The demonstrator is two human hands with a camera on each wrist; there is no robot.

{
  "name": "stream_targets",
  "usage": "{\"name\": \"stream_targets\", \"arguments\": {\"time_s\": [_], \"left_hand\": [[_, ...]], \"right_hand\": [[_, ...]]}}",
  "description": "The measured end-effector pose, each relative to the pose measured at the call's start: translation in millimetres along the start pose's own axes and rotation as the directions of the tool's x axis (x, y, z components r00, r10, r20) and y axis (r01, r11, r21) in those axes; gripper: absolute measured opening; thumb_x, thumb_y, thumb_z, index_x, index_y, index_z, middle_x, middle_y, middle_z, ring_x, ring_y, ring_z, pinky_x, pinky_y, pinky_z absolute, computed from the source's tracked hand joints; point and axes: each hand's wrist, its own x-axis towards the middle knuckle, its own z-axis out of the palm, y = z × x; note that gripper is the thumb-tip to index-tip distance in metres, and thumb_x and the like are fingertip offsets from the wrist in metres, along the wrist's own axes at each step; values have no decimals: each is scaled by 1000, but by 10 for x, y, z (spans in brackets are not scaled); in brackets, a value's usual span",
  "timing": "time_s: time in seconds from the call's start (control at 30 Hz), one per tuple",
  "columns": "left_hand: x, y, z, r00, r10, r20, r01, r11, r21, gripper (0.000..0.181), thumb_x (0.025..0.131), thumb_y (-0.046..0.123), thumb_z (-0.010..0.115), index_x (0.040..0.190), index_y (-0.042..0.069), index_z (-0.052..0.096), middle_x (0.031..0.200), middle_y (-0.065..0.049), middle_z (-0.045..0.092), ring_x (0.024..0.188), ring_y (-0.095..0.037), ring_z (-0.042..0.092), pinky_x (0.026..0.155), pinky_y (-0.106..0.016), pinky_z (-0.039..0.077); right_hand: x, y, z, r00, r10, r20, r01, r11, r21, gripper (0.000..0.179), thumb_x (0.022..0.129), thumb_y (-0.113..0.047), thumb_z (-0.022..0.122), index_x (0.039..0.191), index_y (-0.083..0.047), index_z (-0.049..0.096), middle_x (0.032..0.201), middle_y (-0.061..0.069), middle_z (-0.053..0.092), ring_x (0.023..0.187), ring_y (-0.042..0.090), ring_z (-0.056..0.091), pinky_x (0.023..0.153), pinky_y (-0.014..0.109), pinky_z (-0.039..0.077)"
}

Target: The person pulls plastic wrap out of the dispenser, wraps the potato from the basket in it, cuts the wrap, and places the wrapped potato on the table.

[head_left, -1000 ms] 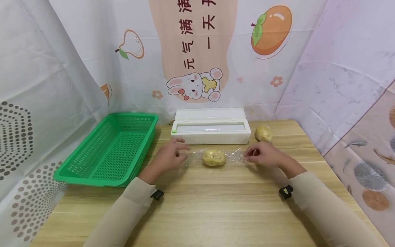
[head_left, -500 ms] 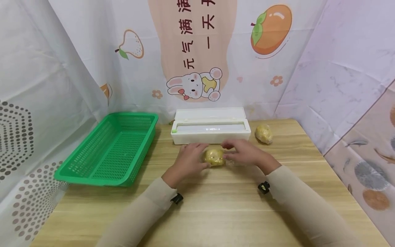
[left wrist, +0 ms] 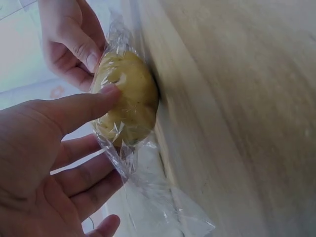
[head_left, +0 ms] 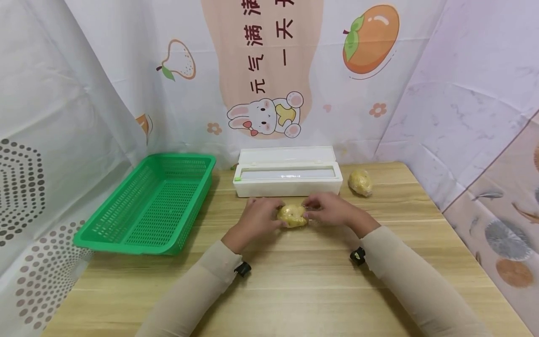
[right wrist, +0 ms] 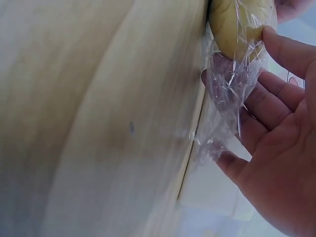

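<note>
A potato (head_left: 292, 216) in clear plastic wrap lies on the table between both hands. My left hand (head_left: 262, 217) holds its left end; the left wrist view has the thumb lying on the potato (left wrist: 131, 94) and the fingers behind it. From the other end my right hand (head_left: 330, 208) holds it, thumb at the potato's edge and fingers behind the film. Loose plastic wrap (left wrist: 165, 202) trails from the left end. More crinkled plastic wrap (right wrist: 229, 94) bunches over the right fingers. The potato's far side is hidden in the head view.
Behind the hands stands a white wrap dispenser (head_left: 290, 189) with its lid up. A second wrapped potato (head_left: 360, 182) lies to its right. The green basket (head_left: 185, 246) sits at the left of the wooden table (head_left: 294, 290). Printed curtains hang around the table.
Both hands have moved inward from the spread ends of the wrap to the potato's sides. The film ends have been gathered in close. Over the last half second little has moved.
</note>
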Motion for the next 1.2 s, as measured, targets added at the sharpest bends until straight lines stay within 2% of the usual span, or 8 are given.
{"name": "stream_targets", "arguments": {"time_s": [0.2, 0.57, 0.67, 0.8, 0.9, 1.03, 1.1, 1.2], "left_hand": [[-66, 23, -8, 999, 39, 36, -39, 999, -16, 52, 72, 51, 78, 115, 22, 67, 107, 13, 69, 101, -11, 60, 88, -41, 31], [-340, 89, -21, 993, 113, 43, -110, 991, -72, 47, 74, 45, 79, 114, 24, 66, 108, 15, 67, 105, -8, 59, 94, -43, 32], [-363, 107, -25, 992, 119, 32, -116, 989, -88, 48, 74, 41, 80, 116, 24, 65, 112, 13, 66, 109, -11, 58, 102, -51, 28], [-354, 115, 1, 994, 113, 6, -111, 985, -135, 51, 76, 32, 79, 123, 23, 61, 123, 9, 63, 121, -19, 53, 107, -67, 14], [-351, 128, 25, 994, 101, -37, -105, 985, -136, 54, 77, 30, 78, 127, 23, 59, 130, 7, 59, 130, -23, 46, 107, -68, 9], [-377, 172, 42, 988, 98, -117, -105, 993, -59, 50, 76, 30, 78, 123, 24, 60, 132, 4, 56, 130, -22, 44, 109, -60, 19], [-403, 207, 47, 982, 113, -150, -116, 993, -11, 45, 75, 30, 78, 117, 24, 62, 128, 2, 56, 123, -21, 47, 105, -54, 29], [-456, 269, 48, 973, 163, -165, -154, 986, 67, 40, 72, 26, 77, 109, 22, 62, 118, 2, 54, 111, -20, 49, 95, -46, 38]], "right_hand": [[-81, -66, 15, 1000, 18, 22, -17, 999, -29, 33, 84, -42, 70, 110, -21, 67, 102, -9, 70, 102, 11, 62, 91, 39, 49], [-341, -251, 104, 996, 2, 89, -5, 999, 32, 33, 82, -39, 73, 107, -17, 67, 96, -6, 70, 89, 7, 65, 79, 31, 53], [-383, -278, 121, 996, 9, 88, -13, 999, 40, 30, 81, -40, 74, 101, -18, 67, 88, -8, 69, 82, 7, 65, 75, 30, 53], [-421, -279, 133, 995, 46, 92, -56, 993, 104, 30, 79, -36, 77, 96, -15, 63, 80, -5, 69, 73, 11, 65, 66, 31, 53], [-444, -273, 140, 991, 86, 99, -102, 979, 178, 37, 78, -33, 79, 99, -10, 57, 79, 0, 70, 69, 13, 64, 61, 32, 52], [-458, -274, 153, 989, 108, 101, -130, 961, 246, 48, 77, -31, 80, 105, -6, 50, 74, 3, 67, 62, 12, 58, 54, 30, 49], [-458, -277, 163, 988, 110, 106, -135, 955, 265, 50, 77, -32, 79, 106, -5, 48, 69, 3, 63, 56, 11, 52, 49, 28, 44], [-454, -299, 180, 987, 114, 115, -142, 949, 280, 50, 78, -34, 78, 107, -6, 48, 63, 3, 58, 51, 10, 45, 44, 25, 38]]}}
